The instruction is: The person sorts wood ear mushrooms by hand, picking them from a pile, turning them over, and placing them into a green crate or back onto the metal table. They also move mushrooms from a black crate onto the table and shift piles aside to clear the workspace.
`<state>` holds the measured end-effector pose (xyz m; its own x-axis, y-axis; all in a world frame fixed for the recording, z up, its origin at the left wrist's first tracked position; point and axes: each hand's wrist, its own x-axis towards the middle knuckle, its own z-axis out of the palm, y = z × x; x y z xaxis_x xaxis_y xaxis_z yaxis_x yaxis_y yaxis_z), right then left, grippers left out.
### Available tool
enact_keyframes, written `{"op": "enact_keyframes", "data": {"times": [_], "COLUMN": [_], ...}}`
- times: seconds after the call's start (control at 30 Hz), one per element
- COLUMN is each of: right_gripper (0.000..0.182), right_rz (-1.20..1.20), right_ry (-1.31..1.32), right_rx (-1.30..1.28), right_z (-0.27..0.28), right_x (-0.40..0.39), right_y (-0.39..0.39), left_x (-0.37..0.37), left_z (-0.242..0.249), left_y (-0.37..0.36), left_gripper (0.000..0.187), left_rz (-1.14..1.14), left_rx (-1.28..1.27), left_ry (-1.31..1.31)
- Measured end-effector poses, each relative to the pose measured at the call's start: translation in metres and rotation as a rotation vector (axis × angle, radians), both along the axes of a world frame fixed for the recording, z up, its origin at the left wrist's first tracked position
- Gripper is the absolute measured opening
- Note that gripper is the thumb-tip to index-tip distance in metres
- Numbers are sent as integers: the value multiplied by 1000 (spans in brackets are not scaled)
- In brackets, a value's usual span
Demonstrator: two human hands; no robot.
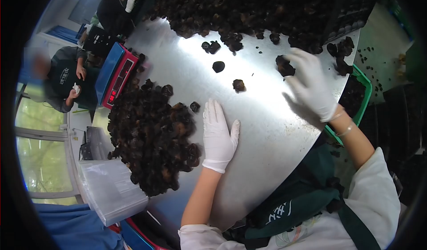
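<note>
My left hand (219,134), in a white glove, lies flat on the metal table with its fingers stretched out together and the thumb apart. Just left of it spreads a heap of dark wood ear mushrooms (153,139), with one small loose mushroom (195,106) near the fingertips. My right hand (310,83), also gloved and slightly blurred, hovers over the table's right part, casting a shadow below. Its fingers and thumb are apart, and its fingertips are right at a dark mushroom piece (284,66). Single mushroom pieces (239,86) lie between the hands and the far pile.
A large mushroom pile (249,10) covers the table's far side, beside a black crate (351,12). A green basket (367,90) stands below the right edge. On the left are a red-and-blue scale (116,76) and clear plastic bags (111,190). Two people stand beyond the table.
</note>
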<state>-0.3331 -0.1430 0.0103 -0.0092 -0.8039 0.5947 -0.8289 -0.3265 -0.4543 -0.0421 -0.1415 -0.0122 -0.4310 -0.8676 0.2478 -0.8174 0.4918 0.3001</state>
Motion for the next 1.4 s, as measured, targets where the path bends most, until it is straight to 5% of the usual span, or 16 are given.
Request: {"op": "enact_keyframes", "data": {"times": [0.17,0.23,0.33,0.4,0.47,0.5,0.57,0.67,0.77,0.83,0.9,1.03,1.07,1.13,1.3,1.4], "right_gripper": [28,24,22,23,31,33,31,35,50,60,61,62,63,61,55,47], "right_rz": [494,416,265,264,-12,-79,-47,167,671,871,953,885,904,1051,954,723], "right_ry": [199,385,531,254,177,207,177,-252,-1560,-1672,-1629,-1195,-1022,-1476,-1440,-931], "right_rx": [-45,-137,308,58,195,46,459,379,573,673,726,701,634,895,1276,1156], "right_z": [-10,-9,5,-7,4,4,5,-1,29,29,37,52,52,43,28,11], "right_x": [111,140,131,97,58,32,-8,-47,-27,-17,2,26,29,33,53,57], "right_y": [-49,-63,-74,-68,-57,-53,-43,-30,1,16,25,37,38,38,55,56], "left_x": [3,15,16,15,13,11,11,12,4,-15,-38,-52,-55,-57,-46,-5], "left_z": [-12,-14,-13,-15,-11,-11,-13,-10,2,22,43,66,68,69,70,67], "left_y": [-14,-28,-27,-27,-27,-25,-24,-25,-6,11,34,39,40,42,54,55], "left_gripper": [67,64,61,59,58,58,58,57,51,49,50,55,50,40,13,15], "left_rz": [107,168,147,150,136,135,131,97,46,17,28,-107,-96,-78,170,351], "left_rx": [-16,-28,-8,0,-19,-25,-28,-62,-64,103,439,541,505,436,564,459], "left_ry": [82,65,78,89,72,66,88,143,283,519,875,1097,1087,1066,1023,866]}}
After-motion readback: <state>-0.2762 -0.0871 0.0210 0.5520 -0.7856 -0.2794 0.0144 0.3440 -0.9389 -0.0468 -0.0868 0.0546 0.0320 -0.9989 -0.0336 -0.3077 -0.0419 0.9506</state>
